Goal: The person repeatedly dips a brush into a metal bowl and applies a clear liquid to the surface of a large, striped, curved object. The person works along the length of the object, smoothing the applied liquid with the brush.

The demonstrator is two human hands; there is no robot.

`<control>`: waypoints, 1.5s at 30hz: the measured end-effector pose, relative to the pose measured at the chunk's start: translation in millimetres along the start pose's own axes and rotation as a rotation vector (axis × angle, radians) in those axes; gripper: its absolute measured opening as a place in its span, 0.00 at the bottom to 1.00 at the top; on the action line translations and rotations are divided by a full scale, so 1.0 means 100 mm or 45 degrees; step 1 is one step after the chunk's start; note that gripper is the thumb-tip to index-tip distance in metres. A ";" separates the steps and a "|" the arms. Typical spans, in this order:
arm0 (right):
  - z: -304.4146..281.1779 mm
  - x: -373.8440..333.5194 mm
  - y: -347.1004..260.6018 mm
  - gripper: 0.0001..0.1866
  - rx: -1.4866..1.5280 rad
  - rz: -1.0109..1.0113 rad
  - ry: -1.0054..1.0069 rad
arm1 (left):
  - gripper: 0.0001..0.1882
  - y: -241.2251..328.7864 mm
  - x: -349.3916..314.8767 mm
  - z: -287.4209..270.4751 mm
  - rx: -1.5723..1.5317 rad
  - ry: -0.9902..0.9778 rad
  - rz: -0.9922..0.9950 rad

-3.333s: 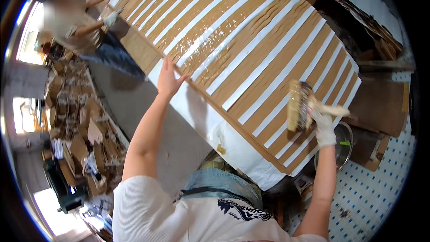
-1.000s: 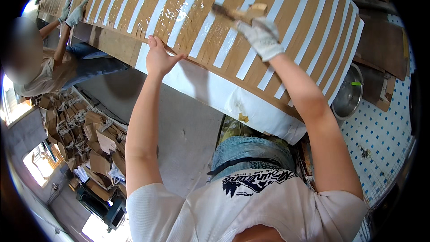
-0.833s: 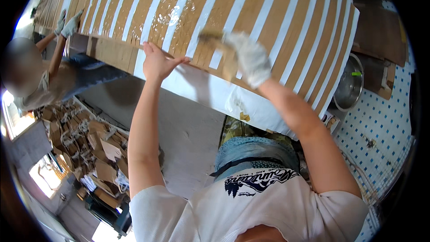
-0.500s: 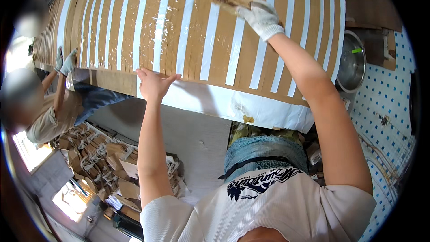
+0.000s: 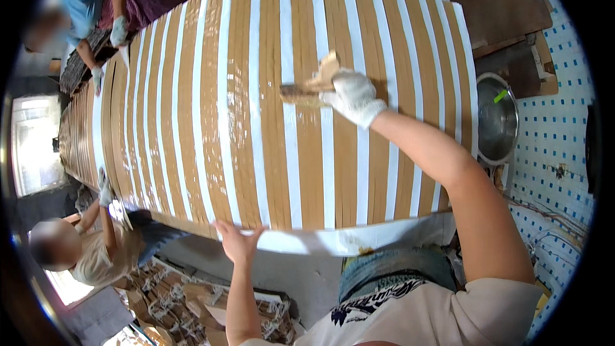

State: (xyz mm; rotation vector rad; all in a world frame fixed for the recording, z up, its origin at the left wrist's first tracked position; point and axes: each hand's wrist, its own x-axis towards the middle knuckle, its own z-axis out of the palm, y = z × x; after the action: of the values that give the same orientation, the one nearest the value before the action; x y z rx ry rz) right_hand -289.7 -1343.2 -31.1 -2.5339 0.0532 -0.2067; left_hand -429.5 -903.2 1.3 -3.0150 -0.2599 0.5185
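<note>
In my right hand (image 5: 354,97), which wears a white knit glove, is a wide flat brush (image 5: 304,93) with a wooden handle. Its dark bristles rest on a long table surface (image 5: 343,173) covered in brown strips alternating with white ones. The strips to the left of the brush shine as if wet. My left hand (image 5: 239,241) is bare, thumb and fingers spread, its fingertips on the near edge of the striped surface. White sheeting (image 5: 333,242) hangs below that edge, beside my left hand.
A metal basin (image 5: 498,125) with a green object (image 5: 500,96) stands off the right end. Two gloved co-workers are at the left end, one on the far side (image 5: 83,9), one on the near side (image 5: 106,256). Cardboard pieces with white ties (image 5: 192,307) lie below left.
My view has tilted up, bringing the table's far edge and the far co-worker into sight. The brush in my right hand has swung so its bristles point more squarely left. My left hand stays on the edge.
</note>
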 end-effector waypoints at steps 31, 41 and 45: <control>0.17 -2.43 -0.90 0.18 -0.164 -0.379 -0.810 | 0.75 0.10 -0.02 -0.11 -0.032 -0.159 -0.062; 0.09 -1.64 -0.20 0.21 -0.210 -0.097 0.076 | 0.77 0.03 0.02 0.02 -0.011 -0.104 -0.021; 0.28 -2.79 -0.71 0.26 -0.132 -0.188 -0.210 | 0.77 -0.09 0.02 0.11 -0.006 -0.089 -0.030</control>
State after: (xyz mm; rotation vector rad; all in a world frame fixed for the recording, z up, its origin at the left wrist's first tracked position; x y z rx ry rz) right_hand -561.2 -1245.6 -51.7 -2.6504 -0.1933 -0.0534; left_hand -432.7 -894.0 -8.9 -2.9984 -0.3014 0.6227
